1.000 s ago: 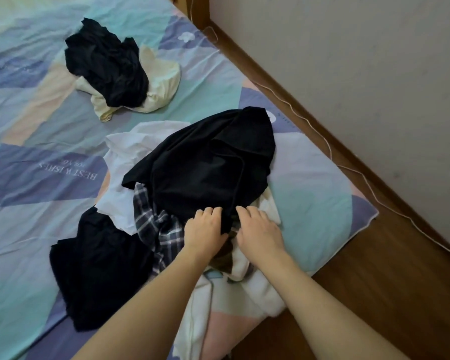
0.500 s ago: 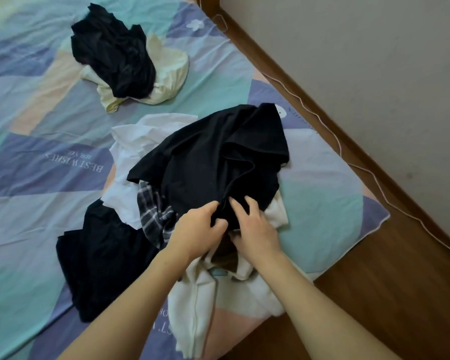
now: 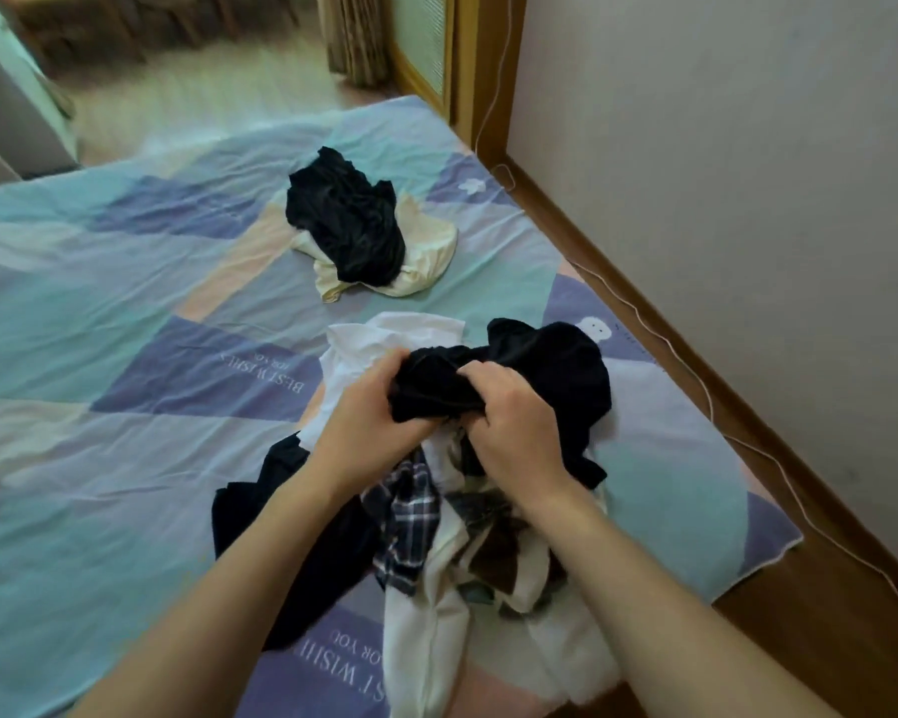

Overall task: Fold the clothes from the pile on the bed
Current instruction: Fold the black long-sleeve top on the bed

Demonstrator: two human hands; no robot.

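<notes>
both hands are closed on a black garment above the pile of clothes near the right edge of the bed. the left hand grips the bunched left end of the garment with curled fingers, and the right hand grips it just beside, fingers bent over the cloth. the rest of the garment hangs to the right and lies on the sheet. under the hands the pile has a plaid piece, white cloth, a brown piece and another dark garment on its left side. well apart, toward the far right corner of the bed, a second heap lies: a black item on a cream one. a thin white cable runs on the wooden floor between bed and wall.
</notes>
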